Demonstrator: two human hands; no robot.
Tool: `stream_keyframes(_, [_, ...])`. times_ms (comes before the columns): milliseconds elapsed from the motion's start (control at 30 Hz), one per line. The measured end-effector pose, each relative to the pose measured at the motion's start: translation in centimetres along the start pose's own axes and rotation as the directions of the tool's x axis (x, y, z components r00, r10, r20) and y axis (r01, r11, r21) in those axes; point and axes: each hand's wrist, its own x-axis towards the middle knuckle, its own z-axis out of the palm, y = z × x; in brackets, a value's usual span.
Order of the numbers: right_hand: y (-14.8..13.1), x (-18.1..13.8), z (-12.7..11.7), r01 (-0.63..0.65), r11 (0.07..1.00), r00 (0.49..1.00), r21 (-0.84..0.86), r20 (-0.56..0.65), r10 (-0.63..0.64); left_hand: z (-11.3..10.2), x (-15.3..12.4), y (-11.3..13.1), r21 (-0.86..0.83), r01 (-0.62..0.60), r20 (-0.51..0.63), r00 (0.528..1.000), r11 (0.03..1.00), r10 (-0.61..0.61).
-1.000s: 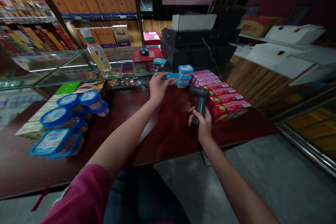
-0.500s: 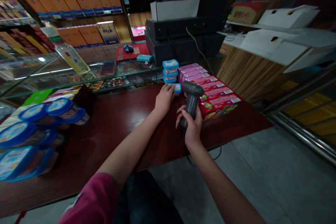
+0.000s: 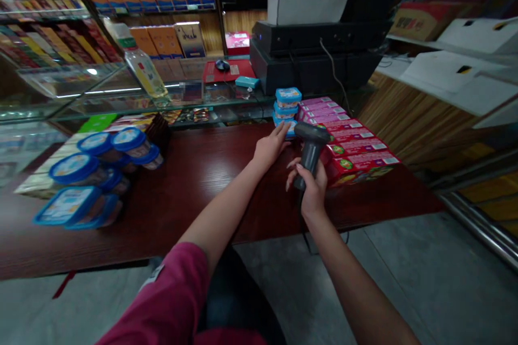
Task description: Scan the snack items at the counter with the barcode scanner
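My right hand [image 3: 311, 183] is wrapped round the handle of a dark grey barcode scanner [image 3: 311, 145], its head upward and a cable hanging below. My left hand [image 3: 272, 146] reaches to a small blue-lidded tub [image 3: 291, 128], fingers along its near left side and thumb lower down; the scanner head partly hides that tub. Just behind stands a short stack of similar blue-lidded tubs [image 3: 288, 98]. Right of the scanner lies a row of red boxes [image 3: 356, 153], with pink boxes [image 3: 324, 110] farther back.
Several larger blue-lidded tubs [image 3: 76, 170] are stacked at the left of the brown wooden table [image 3: 194, 194]. A bottle [image 3: 143, 70] stands on the glass counter [image 3: 113, 86] behind. Black machines [image 3: 319, 59] are at the back; a white carton [image 3: 441, 70] is at right.
The whole view has swung left, so the scene sits farther right in the picture. My left hand stays at the small tub and my right hand still holds the barcode scanner.
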Motion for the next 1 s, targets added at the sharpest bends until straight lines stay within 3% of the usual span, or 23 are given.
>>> stream_keyframes(133, [-0.4, -0.3, 0.0, -0.110, 0.994, 0.977, -0.004, 0.184, 0.109, -2.1, -3.8, -3.7, -0.018, -0.002, -0.074, 0.997, 1.000, 0.001])
stream_keyframes(233, [-0.7, -0.4, -0.1, -0.277, 0.956, 0.883, -0.097, 0.367, 0.293, -5.0, -8.5, -8.9, 0.044, -0.024, -0.231, 0.972, 0.999, 0.034])
stream_keyframes(300, [-0.8, -0.5, 0.1, -0.309, 0.938, 0.838, -0.155, 0.422, 0.346, -7.4, -12.0, -12.5, 0.088, 0.005, -0.336, 0.941, 0.996, 0.025])
stream_keyframes(367, [-0.8, -0.7, 0.9, -0.308, 0.933, 0.824, -0.187, 0.438, 0.360, -9.6, -15.4, -15.5, 0.078, 0.090, -0.458, 0.888, 0.993, -0.044])
stream_keyframes(467, [-0.4, -1.5, 3.3, -0.340, 0.928, 0.813, -0.152, 0.448, 0.371, -11.7, -19.0, -18.4, 0.003, 0.244, -0.619, 0.762, 0.970, -0.190])
stream_keyframes(567, [0.4, -2.7, 6.5, -0.391, 0.914, 0.779, -0.110, 0.490, 0.392, -12.4, -20.6, -19.6, -0.076, 0.341, -0.686, 0.664, 0.937, -0.297])
stream_keyframes(700, [1.4, -3.8, 9.9, -0.438, 0.892, 0.704, -0.111, 0.574, 0.417, -12.6, -20.5, -20.1, -0.184, 0.341, -0.688, 0.625, 0.922, -0.368])
stream_keyframes(767, [1.8, -4.0, 10.6, -0.472, 0.873, 0.673, -0.124, 0.588, 0.448, -12.9, -20.7, -19.7, -0.216, 0.311, -0.686, 0.627, 0.926, -0.370])
stream_keyframes(867, [1.9, -4.1, 10.9, -0.499, 0.849, 0.635, -0.177, 0.591, 0.497, -13.6, -22.7, -18.5, -0.180, 0.244, -0.669, 0.680, 0.953, -0.300])
stream_keyframes(933, [1.8, -4.3, 11.0, -0.483, 0.855, 0.651, -0.189, 0.575, 0.495, -14.2, -25.3, -17.7, -0.119, 0.229, -0.651, 0.717, 0.966, -0.250])
stream_keyframes(1000, [1.5, -4.5, 11.3, -0.462, 0.867, 0.678, -0.186, 0.557, 0.480, -14.8, -28.4, -17.2, -0.055, 0.270, -0.666, 0.708, 0.961, -0.236])
